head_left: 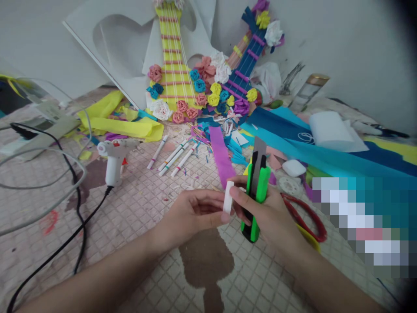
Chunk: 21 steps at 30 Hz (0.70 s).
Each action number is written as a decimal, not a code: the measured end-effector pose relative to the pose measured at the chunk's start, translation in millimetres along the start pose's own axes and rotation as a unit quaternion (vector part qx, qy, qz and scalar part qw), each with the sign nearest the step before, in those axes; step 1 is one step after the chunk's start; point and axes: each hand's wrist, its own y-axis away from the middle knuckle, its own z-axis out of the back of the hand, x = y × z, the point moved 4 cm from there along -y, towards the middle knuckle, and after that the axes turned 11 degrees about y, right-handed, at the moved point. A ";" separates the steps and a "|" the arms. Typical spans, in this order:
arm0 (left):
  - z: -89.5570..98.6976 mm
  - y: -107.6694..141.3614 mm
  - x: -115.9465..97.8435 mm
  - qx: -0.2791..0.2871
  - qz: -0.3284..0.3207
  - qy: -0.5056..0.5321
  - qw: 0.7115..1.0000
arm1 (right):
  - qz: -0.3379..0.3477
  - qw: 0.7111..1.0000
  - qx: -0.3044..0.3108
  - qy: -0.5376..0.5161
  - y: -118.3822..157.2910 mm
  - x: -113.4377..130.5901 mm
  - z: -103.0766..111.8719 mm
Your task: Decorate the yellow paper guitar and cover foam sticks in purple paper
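Note:
Between my two hands is a small white foam-like strip (pixel 228 198), held nearly upright. My left hand (pixel 192 211) pinches it from the left with thumb and fingers. My right hand (pixel 267 213) grips a green and black utility knife (pixel 259 187), its blade extended and pointing up, while its thumb and a finger also touch the white strip. Beyond my hands, a purple crepe paper strip (pixel 221 152) lies on the tiled surface. Close by my right hand are red-handled scissors (pixel 308 217), partly hidden by the hand.
A white hot glue gun (pixel 114 163) stands at left, its black cord running forward. Several white markers (pixel 174 154) lie mid-table. Yellow (pixel 176 65) and blue (pixel 243 71) decorated paper guitars lean at the back. Blue crepe paper (pixel 286 139) and a white roll (pixel 330 130) lie right.

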 end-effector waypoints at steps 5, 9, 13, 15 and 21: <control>6.0 -1.1 3.7 -0.015 -0.007 0.029 0.999 | 0.008 0.999 0.027 0.045 -1.0 -0.2 0.1; 8.7 -2.0 1.3 -0.030 -0.033 0.053 0.998 | 0.058 0.993 0.027 0.101 -1.0 3.6 6.4; 11.4 -1.7 -7.3 -0.058 -0.073 0.074 0.993 | 0.173 0.946 0.033 0.271 -1.6 14.9 14.3; 12.9 -2.2 -10.1 -0.063 -0.081 0.068 0.992 | 0.205 0.905 0.028 0.371 -3.6 18.6 17.5; 18.5 -3.9 -12.2 -0.068 -0.101 0.051 0.991 | 0.232 0.850 0.019 0.472 -11.2 20.8 23.0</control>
